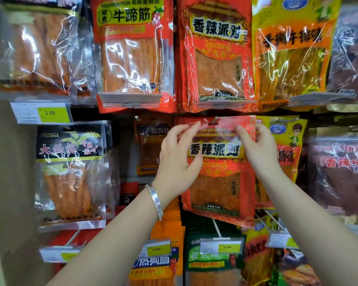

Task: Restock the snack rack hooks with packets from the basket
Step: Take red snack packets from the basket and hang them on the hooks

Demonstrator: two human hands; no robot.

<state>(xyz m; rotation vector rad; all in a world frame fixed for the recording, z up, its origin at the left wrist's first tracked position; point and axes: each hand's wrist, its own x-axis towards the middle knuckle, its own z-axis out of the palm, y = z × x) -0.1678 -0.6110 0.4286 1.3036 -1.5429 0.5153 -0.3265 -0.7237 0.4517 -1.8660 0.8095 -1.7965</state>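
Both hands are working one red packet (217, 188), sitting just right of frame centre in the rack's middle row. Left hand (177, 155) is pinching the top edge at the packet's 10 o'clock, thumb and forefinger closing on the film, the other fingers curling loosely against the front. Right hand (258, 149) is doing the same at 2 o'clock, fingertips (241, 131) nipping the header strip.

Gripping near both top corners is pulling the header flat, so the hang hole is presenting square to the hook (215, 120) at the packet's 12 o'clock. The prong tip is showing right at the hole. Can't tell whether it's through or only lined up. The packet body is hanging free below the hands, tilting slightly.

The slot makes sense: a matching red packet above (217, 69) is hanging at 12 o'clock, so this column is taking the same product. A yellow packet (285, 137) is sitting just beside at 3 o'clock. A dark packet (151, 145) at 9 o'clock is sitting further back. A price tag (221, 245) is hanging at 6 o'clock. A silver bracelet (155, 201) is riding on the left wrist. The basket isn't in view.

Judgement: threading step, roughly midway. The next move is likely pushing the header back along the prong, then letting go. Risks are the film tearing at the hole or the packet snagging the yellow neighbour.
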